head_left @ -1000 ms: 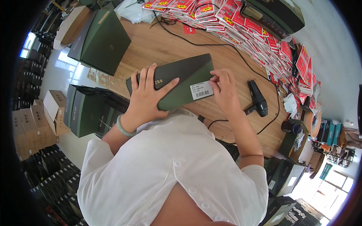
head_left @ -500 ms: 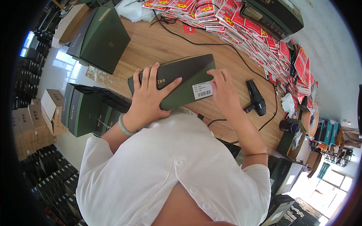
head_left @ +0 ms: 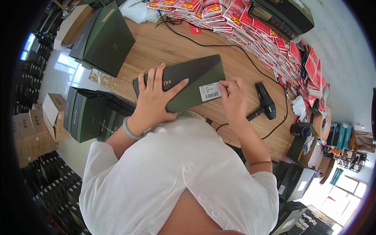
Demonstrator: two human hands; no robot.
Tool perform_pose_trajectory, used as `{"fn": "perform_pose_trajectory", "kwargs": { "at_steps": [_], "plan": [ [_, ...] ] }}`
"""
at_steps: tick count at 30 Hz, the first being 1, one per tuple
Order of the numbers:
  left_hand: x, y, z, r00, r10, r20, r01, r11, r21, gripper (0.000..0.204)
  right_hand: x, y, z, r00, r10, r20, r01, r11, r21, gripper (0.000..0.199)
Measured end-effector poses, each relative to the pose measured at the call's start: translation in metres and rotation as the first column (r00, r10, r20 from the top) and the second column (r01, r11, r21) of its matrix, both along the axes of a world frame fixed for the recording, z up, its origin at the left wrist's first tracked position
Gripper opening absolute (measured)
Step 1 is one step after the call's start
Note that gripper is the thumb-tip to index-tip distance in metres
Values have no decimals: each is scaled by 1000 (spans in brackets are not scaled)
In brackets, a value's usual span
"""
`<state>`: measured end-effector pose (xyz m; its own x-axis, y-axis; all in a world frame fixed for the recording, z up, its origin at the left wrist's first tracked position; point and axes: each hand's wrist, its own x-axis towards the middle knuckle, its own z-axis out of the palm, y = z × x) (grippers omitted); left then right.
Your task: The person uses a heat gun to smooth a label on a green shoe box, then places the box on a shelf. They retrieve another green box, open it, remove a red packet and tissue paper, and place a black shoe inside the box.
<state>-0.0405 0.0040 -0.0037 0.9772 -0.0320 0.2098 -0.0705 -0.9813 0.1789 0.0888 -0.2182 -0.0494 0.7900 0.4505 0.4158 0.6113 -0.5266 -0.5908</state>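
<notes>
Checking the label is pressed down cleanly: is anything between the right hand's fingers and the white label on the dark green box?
Nothing visible. The right hand touches the white label directly on the dark green box, which the left hand holds flat.

White short-sleeved buttoned shirt (head_left: 164,176), pale green bangle (head_left: 130,130) on left wrist.
</notes>
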Motion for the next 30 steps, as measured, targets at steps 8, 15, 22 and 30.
{"fn": "perform_pose_trajectory", "kwargs": {
  "at_steps": [8, 15, 22, 30],
  "plan": [
    [0, 1, 1, 1000, -1, -20, 1, 1000, -7, 86, -8, 10, 10, 994, -36, 103, 53, 984, -169, 8],
    [0, 2, 0, 1000, 6, -20, -6, 1000, 7, 88, -16, -2, 23, 993, 24, -119, -40, 990, -133, 12],
    [6, 4, -1, 998, 3, 65, -4, 1000, 25, 83, -7, -4, 24, 983, 85, -162, -87, 996, -6, 27],
    [8, 4, 1, 997, 1, 71, -4, 999, 40, 82, 9, -4, 32, 974, 142, -175, -157, 985, -74, 8]
  ]
}}
